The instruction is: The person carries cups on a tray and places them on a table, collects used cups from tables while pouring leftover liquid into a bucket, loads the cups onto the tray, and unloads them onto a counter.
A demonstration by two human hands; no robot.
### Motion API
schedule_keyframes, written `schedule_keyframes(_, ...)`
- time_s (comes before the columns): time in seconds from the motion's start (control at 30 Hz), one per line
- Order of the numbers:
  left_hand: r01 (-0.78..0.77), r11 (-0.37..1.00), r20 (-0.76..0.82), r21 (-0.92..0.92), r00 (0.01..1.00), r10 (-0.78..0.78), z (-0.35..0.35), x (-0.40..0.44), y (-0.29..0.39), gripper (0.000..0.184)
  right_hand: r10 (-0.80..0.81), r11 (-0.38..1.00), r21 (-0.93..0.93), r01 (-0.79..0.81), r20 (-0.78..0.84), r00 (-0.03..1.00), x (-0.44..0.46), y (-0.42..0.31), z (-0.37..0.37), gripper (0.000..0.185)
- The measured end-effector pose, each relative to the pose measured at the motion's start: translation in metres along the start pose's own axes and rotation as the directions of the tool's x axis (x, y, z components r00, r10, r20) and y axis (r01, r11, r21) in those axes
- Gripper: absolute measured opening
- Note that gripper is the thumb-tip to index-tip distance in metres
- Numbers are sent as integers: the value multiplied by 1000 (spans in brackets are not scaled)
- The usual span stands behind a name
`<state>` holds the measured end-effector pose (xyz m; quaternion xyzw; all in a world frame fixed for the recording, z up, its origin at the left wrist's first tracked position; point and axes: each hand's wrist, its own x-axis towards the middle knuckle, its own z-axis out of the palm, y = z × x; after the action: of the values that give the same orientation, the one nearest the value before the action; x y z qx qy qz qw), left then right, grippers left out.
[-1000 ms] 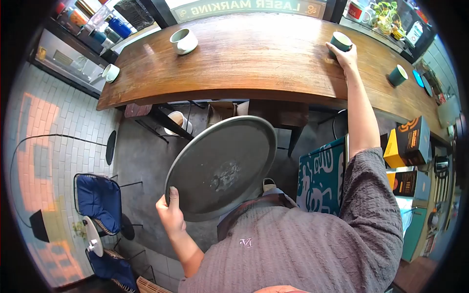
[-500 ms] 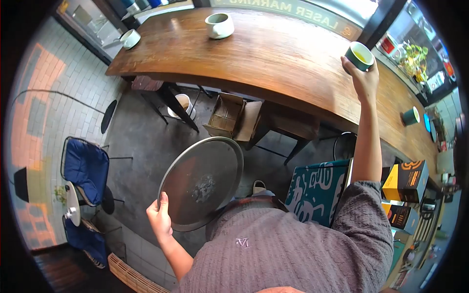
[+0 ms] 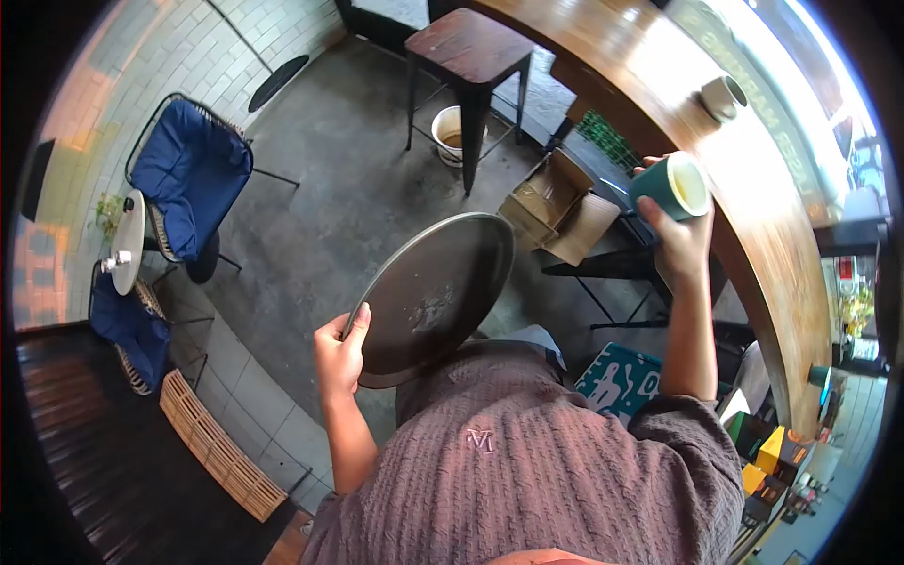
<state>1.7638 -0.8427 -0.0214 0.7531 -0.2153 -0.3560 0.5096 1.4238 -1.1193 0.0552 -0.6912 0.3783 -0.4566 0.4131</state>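
Note:
My left hand point(image 3: 341, 353) grips the rim of a round dark serving tray point(image 3: 443, 292), thumb on its upper face. The tray is tilted and carries only whitish marks near its middle. In my right hand point(image 3: 680, 235) is a green cup point(image 3: 664, 188) with a pale inside, fingers wrapped round its side. The cup is held tipped in the air near the inner edge of the wooden counter point(image 3: 753, 202). A pale mug point(image 3: 723, 98) stands on the counter beyond it.
A stool point(image 3: 471, 47) stands ahead, with a white bucket point(image 3: 454, 132) under it. An open cardboard box point(image 3: 551, 202) lies beneath the counter. Blue-cushioned chairs point(image 3: 193, 179) and a small round table point(image 3: 130, 243) are at left. A teal patterned box point(image 3: 617, 381) sits by my right side.
My view has turned to the left. The green cup has come off the counter area and closer to the tray in my right hand. The tray stays in my left hand.

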Motion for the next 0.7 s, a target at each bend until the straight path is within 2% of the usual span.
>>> schedule_keyframes(0.1, 34, 997, -50, 65, 998, -30, -40, 31, 4, 36, 2, 997, 75, -2, 10, 1000, 27, 38, 89, 56)
schedule_keyframes(0.2, 26, 989, -117, 148, 993, -8, -74, 59, 2, 35, 23, 1000, 1, -23, 23, 999, 52, 79, 172, 57)
schedule_keyframes(0.3, 97, 969, -209, 228, 977, -48, -94, 89, 0, 34, 72, 997, -42, -69, 72, 995, 74, 136, 248, 57)
schedule_keyframes(0.37, 176, 941, -271, 287, 958, -97, -105, 108, -4, 32, 142, 990, -7, -142, 51, 989, 85, 184, 296, 57)
schedule_keyframes(0.5, 255, 938, -386, 234, 910, -151, -109, 146, -12, 33, 274, 962, 3, -274, 32, 961, 120, 298, 376, 67)
schedule_keyframes(0.53, 248, 953, -424, 171, 892, -156, -104, 156, -15, 31, 356, 934, -30, -356, 17, 934, 131, 317, 391, 73)
schedule_keyframes(0.63, 399, 888, -465, 230, 846, -260, -93, 184, -8, 28, 481, 871, 113, -478, 1, 877, 166, 380, 429, 74)
schedule_keyframes(0.67, 342, 923, -497, 175, 840, -217, -85, 194, -13, 27, 542, 818, 237, -523, -17, 840, 179, 404, 441, 73)
schedule_keyframes(0.7, 369, 912, -514, 178, 826, -233, -81, 201, -13, 27, 566, 799, 265, -539, -33, 824, 192, 426, 449, 71)
